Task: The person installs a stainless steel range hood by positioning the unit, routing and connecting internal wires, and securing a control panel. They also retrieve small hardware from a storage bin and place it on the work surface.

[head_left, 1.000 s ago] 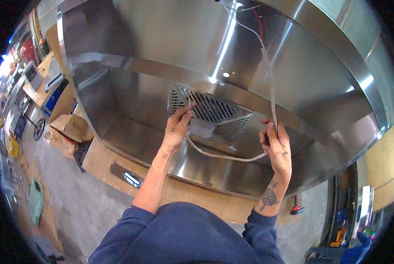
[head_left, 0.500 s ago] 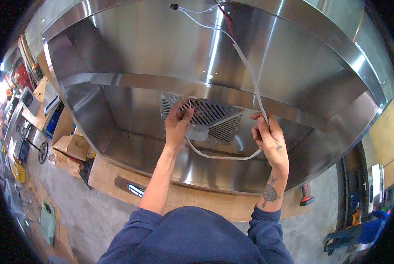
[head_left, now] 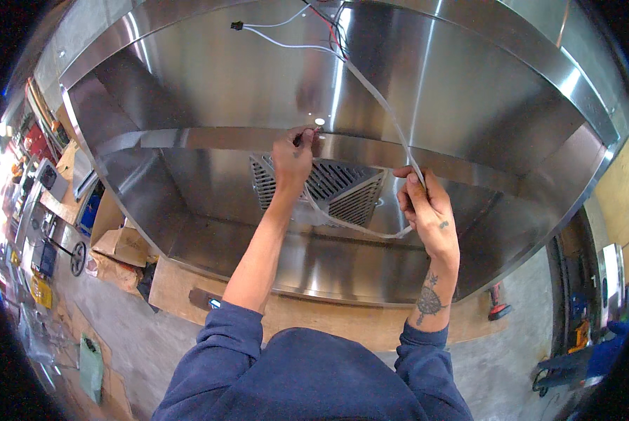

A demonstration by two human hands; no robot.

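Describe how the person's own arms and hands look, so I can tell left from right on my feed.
Dark navy sleeves end around the elbows, leaving both forearms bare. The left hand and right hand wear no gloves. The right forearm carries a large, roundish dark tattoo; a small dark mark sits on that hand.
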